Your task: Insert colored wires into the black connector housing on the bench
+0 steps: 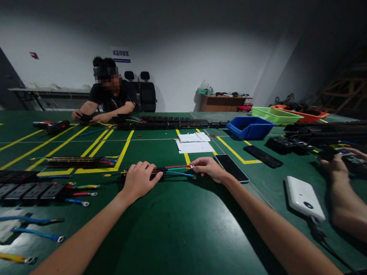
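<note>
A long black strip with red, blue and yellow wires (173, 171) lies across the green table (185, 227) in front of me. My left hand (139, 180) rests on top of its left part, fingers curled down over it. My right hand (209, 168) pinches the ring terminal of the red wire at the strip's right end. A blue wire with a terminal runs just below the red one.
Black socket strips with coloured wires (30, 191) lie at the left. A dark phone (232, 168) and a white phone (304, 197) lie at the right, near a co-worker's hands (343, 166). Papers (194, 143), a blue bin (249, 127) and a seated person (111, 96) are farther back.
</note>
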The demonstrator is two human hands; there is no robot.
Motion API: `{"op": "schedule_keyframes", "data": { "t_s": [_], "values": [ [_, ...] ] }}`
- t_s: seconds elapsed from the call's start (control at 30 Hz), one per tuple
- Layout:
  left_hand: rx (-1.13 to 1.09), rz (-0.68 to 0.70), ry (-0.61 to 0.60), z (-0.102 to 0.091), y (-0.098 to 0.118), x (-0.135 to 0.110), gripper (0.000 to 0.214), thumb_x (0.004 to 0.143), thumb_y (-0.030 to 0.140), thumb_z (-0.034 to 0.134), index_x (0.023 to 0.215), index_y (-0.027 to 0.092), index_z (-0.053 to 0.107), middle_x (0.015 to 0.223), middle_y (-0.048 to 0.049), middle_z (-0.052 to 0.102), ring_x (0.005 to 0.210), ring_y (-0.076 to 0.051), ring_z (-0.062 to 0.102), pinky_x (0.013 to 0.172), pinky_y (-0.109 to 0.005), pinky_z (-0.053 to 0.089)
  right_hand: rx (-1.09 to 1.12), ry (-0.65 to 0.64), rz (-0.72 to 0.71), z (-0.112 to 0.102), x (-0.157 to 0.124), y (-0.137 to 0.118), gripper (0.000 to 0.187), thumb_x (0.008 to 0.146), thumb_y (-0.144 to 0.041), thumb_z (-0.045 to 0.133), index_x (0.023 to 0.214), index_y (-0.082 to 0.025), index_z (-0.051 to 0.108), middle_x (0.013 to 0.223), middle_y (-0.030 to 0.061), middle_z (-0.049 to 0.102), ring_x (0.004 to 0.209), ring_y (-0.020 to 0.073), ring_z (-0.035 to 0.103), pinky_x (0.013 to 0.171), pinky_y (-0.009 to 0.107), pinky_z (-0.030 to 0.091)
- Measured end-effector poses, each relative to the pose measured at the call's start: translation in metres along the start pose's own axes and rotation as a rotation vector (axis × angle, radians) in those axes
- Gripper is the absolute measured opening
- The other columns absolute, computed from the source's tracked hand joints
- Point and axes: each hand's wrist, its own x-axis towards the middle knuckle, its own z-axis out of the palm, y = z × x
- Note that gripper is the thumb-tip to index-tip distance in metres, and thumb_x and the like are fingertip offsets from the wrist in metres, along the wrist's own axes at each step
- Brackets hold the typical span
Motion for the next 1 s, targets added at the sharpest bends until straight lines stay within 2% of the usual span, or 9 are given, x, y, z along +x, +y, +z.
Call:
{"op": "schedule_keyframes", "data": {
  "t_s": [0.23,0.6,1.0],
  "values": [
    [-0.003,0.003,0.004,0.0,-0.0002,-0.0003,0.052,0.098,0.059,0.038,0.103,0.018,0.07,0.102,-0.0107,0.068,0.093,-0.027,0.061,0.078,-0.04,0.043,0.031,-0.014,0.015,0.0018,-0.0014,-0.0054,0.034,0.069,-0.045,0.082,0.088,-0.017,0.079,0.085,0.0056,0.073,0.065,0.0101,0.059,0.046,0.018,0.038],
    [0.004,0.006,0.003,0.0007,-0.0005,-0.0004,0.053,0.099,0.059,0.037,0.103,0.018,0.069,0.102,-0.0102,0.068,0.093,-0.027,0.061,0.078,-0.04,0.043,-0.021,0.003,0.007,0.0015,-0.0009,-0.0038,0.039,0.064,-0.046,0.087,0.088,-0.016,0.079,0.079,0.0036,0.07,0.063,0.0093,0.055,0.048,0.019,0.038],
    [0.001,0.0,-0.001,-0.0002,0.0003,-0.0001,0.052,0.098,0.059,0.037,0.104,0.019,0.069,0.102,-0.0108,0.068,0.093,-0.027,0.06,0.078,-0.04,0.042,-0.021,-0.006,0.05,0.0029,0.0004,-0.0044,0.045,0.063,-0.047,0.089,0.095,-0.017,0.077,0.082,0.0017,0.069,0.064,0.008,0.055,0.055,0.02,0.046]
  ]
}}
